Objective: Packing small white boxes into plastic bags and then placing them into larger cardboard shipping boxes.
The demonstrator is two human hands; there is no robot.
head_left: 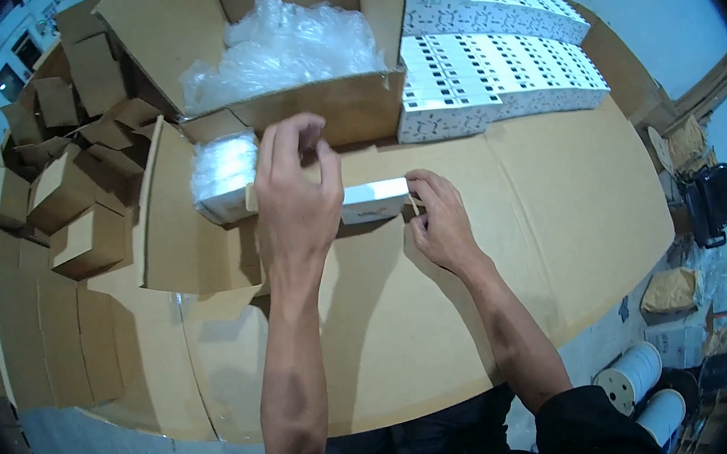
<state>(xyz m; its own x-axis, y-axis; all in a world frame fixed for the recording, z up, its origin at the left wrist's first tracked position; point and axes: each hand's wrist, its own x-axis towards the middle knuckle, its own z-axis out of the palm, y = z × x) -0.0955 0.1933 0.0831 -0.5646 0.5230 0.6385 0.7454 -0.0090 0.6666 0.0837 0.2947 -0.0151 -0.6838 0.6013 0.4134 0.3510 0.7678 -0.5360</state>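
Note:
A small white box point(373, 192) stands on the cardboard-covered table point(550, 234) in front of me. My right hand point(443, 223) grips its right end, with the fingers at the upper corner and the thumb beside a thin flap or edge there. My left hand point(298, 190) is raised near the box's left end. Its fingers are bent, the thumb stands apart, and nothing shows in it. Just left of that hand, a bubble-wrapped bundle point(225, 175) sits in an open carton point(172, 220); my left hand and wrist hide the carton's right part.
A large open carton point(316, 112) at the back holds clear bubble wrap point(292, 48). Long rows of white patterned boxes point(450, 120) stand at the back right. Brown cartons point(67, 187) crowd the left side. White spools point(632, 376) rest on the floor at right.

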